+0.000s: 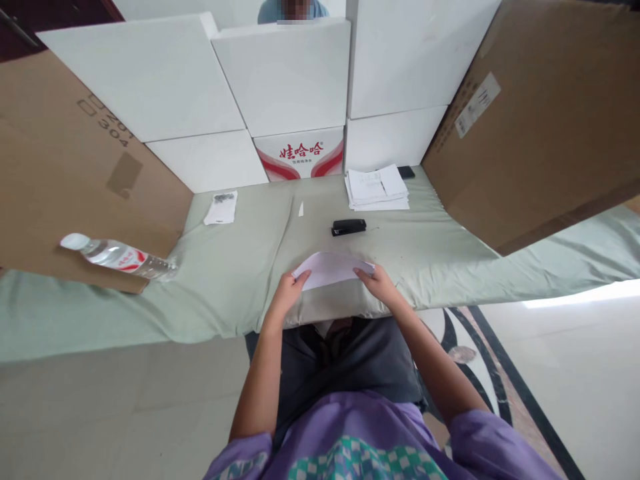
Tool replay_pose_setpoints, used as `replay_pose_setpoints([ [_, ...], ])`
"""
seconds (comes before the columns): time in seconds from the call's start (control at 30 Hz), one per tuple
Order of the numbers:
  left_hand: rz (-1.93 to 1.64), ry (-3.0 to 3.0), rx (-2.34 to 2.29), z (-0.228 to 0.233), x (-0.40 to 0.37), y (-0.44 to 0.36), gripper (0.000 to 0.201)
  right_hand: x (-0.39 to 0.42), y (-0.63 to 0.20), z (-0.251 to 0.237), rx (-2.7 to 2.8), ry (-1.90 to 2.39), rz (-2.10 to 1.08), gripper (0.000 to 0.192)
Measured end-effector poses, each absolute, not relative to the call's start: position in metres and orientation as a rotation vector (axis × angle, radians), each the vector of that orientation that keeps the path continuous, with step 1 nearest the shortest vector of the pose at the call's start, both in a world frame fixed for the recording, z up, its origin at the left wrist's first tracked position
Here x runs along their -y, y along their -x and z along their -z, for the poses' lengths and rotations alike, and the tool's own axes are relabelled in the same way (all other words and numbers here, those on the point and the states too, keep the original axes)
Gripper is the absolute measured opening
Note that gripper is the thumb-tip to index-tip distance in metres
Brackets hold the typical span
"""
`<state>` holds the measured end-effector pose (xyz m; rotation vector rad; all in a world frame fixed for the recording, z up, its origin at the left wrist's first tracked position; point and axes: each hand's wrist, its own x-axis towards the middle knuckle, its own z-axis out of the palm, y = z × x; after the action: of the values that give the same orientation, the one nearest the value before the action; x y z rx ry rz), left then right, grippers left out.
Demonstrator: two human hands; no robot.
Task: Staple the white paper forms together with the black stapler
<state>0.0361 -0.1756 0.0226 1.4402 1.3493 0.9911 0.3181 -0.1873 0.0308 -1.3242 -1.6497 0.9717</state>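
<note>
At the near edge of the table [225, 280], the left hand [286, 292] and right hand [379, 283] each pinch one side of a single folded sheet of paper [333, 268]. It looks light, limp and easily creased, best held by its edges. Farther back lie one black stapler [349, 227], one stack of papers [376, 188], one small slip [221, 208], and one bottle [120, 257] at the left edge.

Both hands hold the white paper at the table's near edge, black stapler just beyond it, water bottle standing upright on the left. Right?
Not quite. In the head view the water bottle lies on its side at the left, cap pointing left, not upright. The rest holds: the left hand and right hand hold the white paper at the table's near edge, with the black stapler just beyond it.
</note>
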Motion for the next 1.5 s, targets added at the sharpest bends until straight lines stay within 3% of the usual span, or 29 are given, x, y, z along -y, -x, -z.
replay_pose_setpoints([
  [0.23,-1.119,-1.872,-1.289,-0.016,0.193,-0.039,0.030,0.193,-0.318,-0.020,1.559,1.355,-0.951,0.031],
  [0.33,-1.229,-2.194,-1.137,-0.013,0.208,-0.038,0.038,0.203,-0.309,-0.019,1.224,1.363,-0.862,0.029],
  [0.43,-1.317,-2.453,-1.065,-0.009,0.230,-0.041,0.049,0.222,-0.299,-0.024,0.721,1.266,-0.891,0.036],
  [0.5,-1.342,-2.590,-1.060,-0.006,0.245,-0.047,0.050,0.236,-0.293,-0.031,0.542,1.173,-1.149,0.040],
  [0.6,-1.200,-2.747,-1.046,-0.003,0.264,-0.059,0.042,0.250,-0.284,-0.044,0.533,1.094,-1.465,0.045],
  [0.67,-1.052,-2.794,-1.035,-0.001,0.272,-0.064,0.039,0.253,-0.280,-0.051,0.577,1.071,-1.489,0.048],
  [0.83,-0.930,-2.775,-1.101,0.003,0.280,-0.066,0.042,0.254,-0.278,-0.049,0.708,1.027,-1.455,0.079],
  [1.03,-0.953,-2.607,-1.165,0.010,0.285,-0.062,0.041,0.255,-0.282,-0.022,0.790,1.297,-1.260,0.046],
  [1.13,-1.170,-2.214,-1.387,0.015,0.286,-0.060,0.041,0.255,-0.282,-0.017,0.572,1.243,-1.233,0.040],
  [1.23,-1.414,-1.303,-1.523,0.011,0.283,-0.063,0.069,0.256,-0.280,-0.020,0.330,1.119,-1.236,0.047],
  [1.33,-1.261,-0.654,-1.171,-0.003,0.280,-0.072,0.086,0.260,-0.272,-0.024,0.224,1.037,-1.207,0.052],
  [1.5,-1.197,-0.654,-1.192,-0.015,0.275,-0.082,0.059,0.264,-0.266,-0.026,0.212,0.969,-1.271,0.050],
])
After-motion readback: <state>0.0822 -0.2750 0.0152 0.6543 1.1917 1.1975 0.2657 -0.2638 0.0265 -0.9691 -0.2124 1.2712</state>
